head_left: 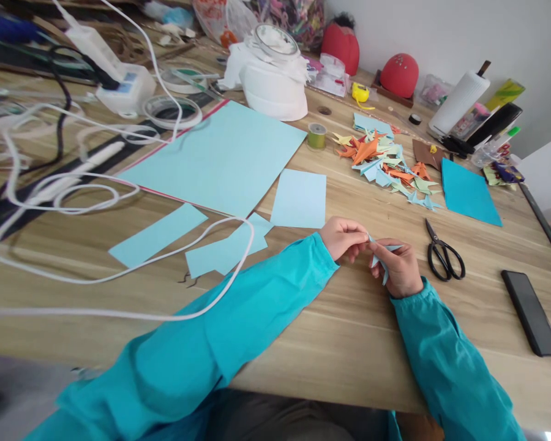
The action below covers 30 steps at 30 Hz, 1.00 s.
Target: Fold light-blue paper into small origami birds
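Note:
Between my two hands is a small folded light-blue paper crane (pixel 384 271), held just above the wooden table. My left hand (pixel 344 237) pinches one thin tip of it between thumb and fingers. My right hand (pixel 398 267) grips its body, thumb on top, with pointed ends sticking out past the fingers. Part of the folded paper is hidden by the fingers. To the right of my right hand lie black-handled scissors (pixel 441 252). A square light-blue sheet (pixel 299 199) lies beyond my left hand, and a pile of folded paper cranes (pixel 383 160) is farther back.
A large light-blue sheet (pixel 224 156) and cut strips (pixel 158 234) lie to the left. A white cable (pixel 119 316) loops across the table and over my left sleeve. A phone (pixel 531 312) sits at the right, below a turquoise sheet (pixel 471 191). A green thread spool (pixel 316 136) stands behind.

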Tool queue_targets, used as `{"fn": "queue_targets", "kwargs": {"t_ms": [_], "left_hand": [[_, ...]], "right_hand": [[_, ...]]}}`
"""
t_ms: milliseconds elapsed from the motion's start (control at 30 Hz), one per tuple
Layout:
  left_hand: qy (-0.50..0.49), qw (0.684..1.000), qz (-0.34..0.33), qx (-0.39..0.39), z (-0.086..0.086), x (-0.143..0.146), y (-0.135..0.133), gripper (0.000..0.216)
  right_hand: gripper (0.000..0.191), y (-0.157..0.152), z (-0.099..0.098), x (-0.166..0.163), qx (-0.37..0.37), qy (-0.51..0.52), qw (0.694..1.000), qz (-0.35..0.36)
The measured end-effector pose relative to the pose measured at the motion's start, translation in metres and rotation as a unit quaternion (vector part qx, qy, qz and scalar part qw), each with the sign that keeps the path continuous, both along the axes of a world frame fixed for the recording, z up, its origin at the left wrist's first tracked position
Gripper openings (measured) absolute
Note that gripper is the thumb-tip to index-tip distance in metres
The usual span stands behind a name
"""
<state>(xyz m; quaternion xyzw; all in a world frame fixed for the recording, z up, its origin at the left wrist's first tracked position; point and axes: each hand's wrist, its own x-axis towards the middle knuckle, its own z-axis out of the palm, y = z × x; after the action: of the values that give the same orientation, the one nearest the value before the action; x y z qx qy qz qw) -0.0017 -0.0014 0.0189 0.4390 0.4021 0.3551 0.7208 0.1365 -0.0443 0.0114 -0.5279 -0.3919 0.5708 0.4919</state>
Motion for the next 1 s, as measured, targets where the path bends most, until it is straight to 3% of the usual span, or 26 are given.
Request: {"fn": "queue_targets", "kwargs": {"t_ms": [367, 600, 833, 1000], "left_hand": [[-0.063, 0.997, -0.003, -0.047, -0.0081, 0.0013, 0.0040, 0.011], [-0.047, 0.997, 0.020, -0.054, -0.0042, 0.0038, 0.0009, 0.017], [0.009, 0.999, 0.026, 0.018, -0.0021, 0.0046, -0.0039, 0.020], [0.012, 1.000, 0.020, 0.014, -0.0023, 0.0036, -0.0038, 0.015]], "right_hand": [[0.025, 0.0002, -0.0002, -0.0004, 0.007, 0.002, 1.000, -0.004], [0.023, 0.0010, -0.0019, 0.0001, 0.005, 0.002, 1.000, -0.006], [0.022, -0.0001, -0.0016, 0.0002, 0.022, -0.004, 1.000, 0.009], [0.021, 0.0005, -0.0029, 0.0006, 0.021, 0.000, 1.000, 0.007]]}}
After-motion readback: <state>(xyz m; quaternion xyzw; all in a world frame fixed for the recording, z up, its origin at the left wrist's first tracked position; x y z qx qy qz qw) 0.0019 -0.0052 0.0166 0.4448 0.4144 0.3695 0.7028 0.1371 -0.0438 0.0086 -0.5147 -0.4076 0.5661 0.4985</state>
